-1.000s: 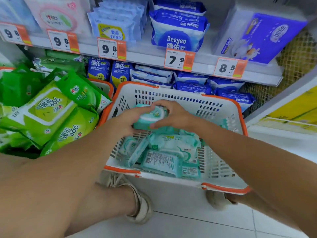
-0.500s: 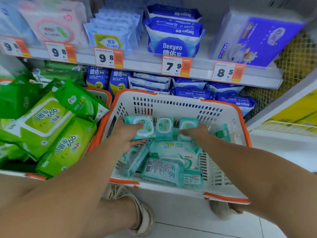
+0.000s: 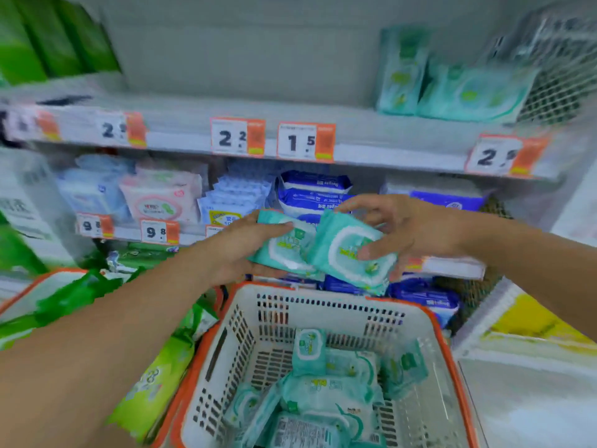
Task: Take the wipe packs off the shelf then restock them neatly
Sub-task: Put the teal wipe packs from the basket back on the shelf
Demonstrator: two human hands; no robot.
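Note:
My left hand (image 3: 240,250) grips a small teal wipe pack (image 3: 287,245) and my right hand (image 3: 407,231) grips a second teal wipe pack (image 3: 347,250); both packs are held side by side above the basket, in front of the shelves. Below them the white basket with an orange rim (image 3: 361,302) holds several more teal packs (image 3: 326,392). On the upper shelf (image 3: 355,124) at the right stand more teal packs (image 3: 452,82); the shelf to their left is bare.
Price tags (image 3: 271,140) line the shelf edges. Blue and pink wipe packs (image 3: 310,189) fill the shelf behind my hands. A second basket at the left holds green packs (image 3: 151,376). A wire mesh panel (image 3: 555,59) closes the right end.
Both hands have lifted out of the basket, each with a teal pack, and the view has tilted up so the upper shelf shows.

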